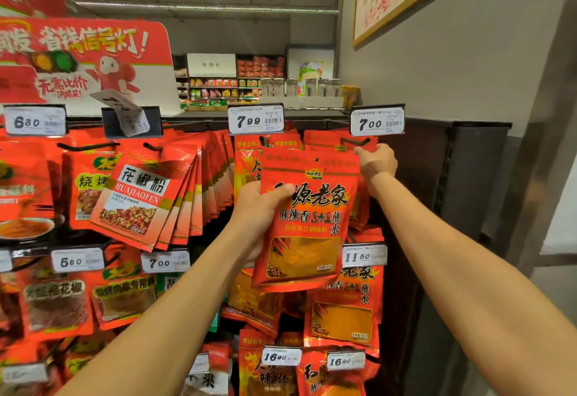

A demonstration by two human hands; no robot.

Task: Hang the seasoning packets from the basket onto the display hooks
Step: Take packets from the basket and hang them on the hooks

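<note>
In the head view, the left hand (265, 205) is gripping a red seasoning packet (307, 220) by its left edge, thumb curled across the front, and is holding it just below and left of the 7.00 price tag (377, 121). The right hand (376, 163) is reaching up directly beneath that tag, its fingers curled against the top of the hanging packets (359, 208) by the black display hook (354, 141); whether it is pinching the hook, a packet, or only steadying them is not clear.

The risks, as I judge them: the packet's hang hole is sitting lower than the hook tip, so a push forward now would be crumpling the header against the wire instead of threading it. A one-sided grip is also letting the bag tilt, which could be making the hole miss. Pressing on the stocked packets might be nudging one off the hook.

The basket is lying outside the frame. The hook's rear length is hiding behind the tag and packets, the right fingertips are out of sight, and the held packet's hole is too small to be making out surely.
</note>
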